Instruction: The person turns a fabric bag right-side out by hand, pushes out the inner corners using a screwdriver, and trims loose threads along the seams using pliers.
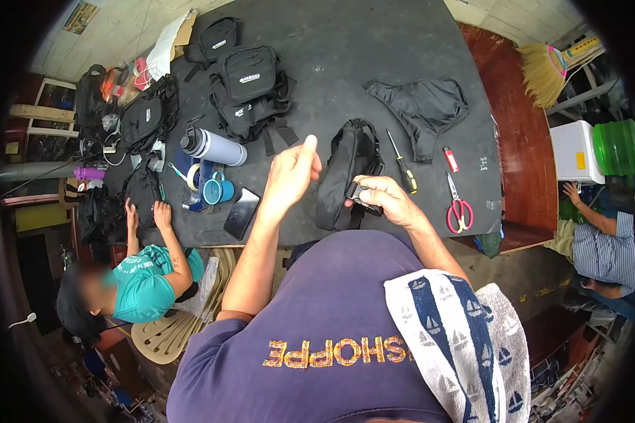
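"Where is the bag (335, 176)?"

"Near the middle of the worktop (339, 42), close to the person's body; its near end carries a buckle (354, 192)."

"And the right hand (389, 200)?"

"Its grip is narrow, thumb and fingers holding the buckle; the left hand (287, 173) is raised just left of the bag, its grip wide and holding nothing."

"What lies to the right?"

"A screwdriver (406, 176) just beside the bag; then a red lighter (451, 159), with scissors (459, 209) nearer; a black pouch (434, 109) lies farther off."

"To the left?"

"A phone (241, 213), a blue cup (218, 189) and a bottle (217, 146); a stacked pack (250, 81) lies beyond them."
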Available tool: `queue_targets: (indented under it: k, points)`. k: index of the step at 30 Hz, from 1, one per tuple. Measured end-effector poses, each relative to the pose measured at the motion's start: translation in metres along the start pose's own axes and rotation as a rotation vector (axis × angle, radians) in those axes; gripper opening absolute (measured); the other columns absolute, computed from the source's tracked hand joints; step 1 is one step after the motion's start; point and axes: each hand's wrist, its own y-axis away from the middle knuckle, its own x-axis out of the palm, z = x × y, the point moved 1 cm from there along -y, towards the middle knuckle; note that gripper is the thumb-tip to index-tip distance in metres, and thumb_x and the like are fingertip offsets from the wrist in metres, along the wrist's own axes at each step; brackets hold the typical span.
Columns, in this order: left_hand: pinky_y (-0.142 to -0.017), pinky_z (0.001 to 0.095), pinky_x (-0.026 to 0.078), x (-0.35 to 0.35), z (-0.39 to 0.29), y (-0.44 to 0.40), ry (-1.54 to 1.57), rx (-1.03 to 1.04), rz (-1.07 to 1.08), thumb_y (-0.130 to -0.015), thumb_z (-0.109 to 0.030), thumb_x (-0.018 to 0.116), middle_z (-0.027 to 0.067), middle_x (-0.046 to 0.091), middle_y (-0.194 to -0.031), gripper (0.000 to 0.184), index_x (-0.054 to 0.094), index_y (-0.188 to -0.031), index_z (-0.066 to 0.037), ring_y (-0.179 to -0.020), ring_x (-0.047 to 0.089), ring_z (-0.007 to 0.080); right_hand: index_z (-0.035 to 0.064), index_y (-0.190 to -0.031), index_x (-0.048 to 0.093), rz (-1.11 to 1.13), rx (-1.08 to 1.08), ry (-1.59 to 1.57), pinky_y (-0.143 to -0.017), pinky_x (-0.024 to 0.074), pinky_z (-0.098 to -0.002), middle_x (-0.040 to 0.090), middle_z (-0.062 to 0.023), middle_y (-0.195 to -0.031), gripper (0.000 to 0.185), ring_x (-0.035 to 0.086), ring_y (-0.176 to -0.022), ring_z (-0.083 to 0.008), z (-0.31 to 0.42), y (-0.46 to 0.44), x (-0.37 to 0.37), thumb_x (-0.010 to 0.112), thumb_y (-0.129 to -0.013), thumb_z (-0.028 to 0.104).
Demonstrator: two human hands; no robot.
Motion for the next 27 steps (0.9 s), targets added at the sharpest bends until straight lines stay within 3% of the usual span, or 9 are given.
queue_targets:
  k: [3,7,11,16,19,20,23,24,27]
  points:
    - [-0.059,0.0308,0.042,0.002,-0.006,0.017,-0.131,-0.004,0.094,-0.112,-0.051,0.053,-0.0025,0.056,-0.062,0.064,0.059,-0.071,-0.004,-0.06,0.052,0.0103,-0.005,-0.104,0.075,-0.018,0.017,0.009,-0.076,0.0408,-0.0264,0.056,0.0016,-0.088,0.027,0.05,-0.081,-0.0079,-0.003,0.0,-0.002,0.059,-0.104,0.017]
    - [-0.054,0.0331,0.034,-0.001,-0.012,0.032,-0.229,0.067,0.22,-0.11,-0.043,0.063,-0.0032,0.046,-0.062,0.059,0.051,-0.069,-0.002,-0.059,0.04,0.0083,-0.0067,-0.101,0.075,-0.048,-0.03,0.072,-0.074,0.0383,-0.026,0.06,-0.0016,-0.093,0.034,0.05,-0.081,-0.0096,-0.012,-0.002,-0.004,0.061,-0.1,0.024]
    - [-0.053,0.0348,0.028,-0.002,-0.024,0.043,-0.282,0.166,0.095,-0.107,-0.034,0.069,-0.0054,0.039,-0.062,0.055,0.045,-0.069,-0.001,-0.061,0.031,0.0085,-0.006,-0.097,0.072,-0.065,-0.004,0.109,-0.076,0.0411,-0.026,0.062,-0.0029,-0.097,0.026,0.052,-0.084,-0.01,-0.005,-0.002,-0.005,0.062,-0.1,0.018]
    - [-0.054,0.0321,0.033,-0.008,-0.029,0.047,-0.31,0.317,0.112,-0.108,-0.028,0.068,-0.0052,0.045,-0.062,0.051,0.048,-0.07,-0.002,-0.06,0.038,0.0067,-0.003,-0.098,0.071,-0.12,0.008,0.181,-0.073,0.0441,-0.0269,0.063,-0.0002,-0.097,0.02,0.054,-0.083,-0.0082,-0.006,-0.005,-0.007,0.066,-0.102,0.015]
    - [-0.058,0.0282,0.04,-0.011,-0.028,0.049,0.255,0.305,0.196,-0.109,-0.023,0.067,-0.004,0.055,-0.069,0.038,0.058,-0.078,-0.003,-0.065,0.049,0.0058,-0.0036,-0.097,0.07,-0.162,-0.023,0.17,-0.077,0.0466,-0.027,0.064,-0.001,-0.098,0.021,0.057,-0.086,-0.0087,-0.013,-0.006,-0.012,0.067,-0.103,0.016]
    - [-0.058,0.0282,0.04,-0.009,-0.029,0.049,0.255,0.304,0.197,-0.109,-0.023,0.067,-0.004,0.055,-0.069,0.038,0.058,-0.078,-0.003,-0.065,0.049,0.0058,-0.0036,-0.097,0.07,-0.162,-0.022,0.17,-0.077,0.0466,-0.027,0.064,-0.001,-0.098,0.021,0.057,-0.086,-0.0087,-0.014,-0.005,-0.013,0.067,-0.103,0.016]
    - [-0.064,0.0252,0.046,-0.004,-0.036,0.044,0.365,0.367,-0.07,-0.11,-0.022,0.065,-0.0018,0.062,-0.078,0.026,0.064,-0.091,-0.004,-0.072,0.057,0.0058,-0.0037,-0.094,0.069,-0.163,-0.032,0.161,-0.08,0.0464,-0.0281,0.065,-0.0044,-0.104,0.02,0.058,-0.09,-0.0108,-0.013,-0.007,-0.015,0.065,-0.105,0.014]
    - [-0.064,0.0252,0.046,-0.005,-0.033,0.044,0.365,0.368,-0.068,-0.11,-0.022,0.065,-0.0018,0.062,-0.078,0.026,0.064,-0.091,-0.004,-0.072,0.057,0.0058,-0.0037,-0.094,0.069,-0.165,-0.033,0.161,-0.08,0.0464,-0.0281,0.065,-0.0044,-0.104,0.02,0.058,-0.09,-0.0108,-0.013,-0.006,-0.015,0.065,-0.105,0.014]
    - [-0.066,0.0243,0.049,-0.013,-0.016,0.044,-0.043,0.25,-0.029,-0.11,-0.02,0.063,-0.0019,0.065,-0.084,0.019,0.066,-0.099,-0.004,-0.076,0.058,0.0051,-0.0034,-0.095,0.069,-0.181,-0.034,0.184,-0.082,0.0482,-0.0285,0.066,-0.0053,-0.105,0.021,0.06,-0.092,-0.0114,-0.01,-0.005,-0.013,0.065,-0.105,0.014]
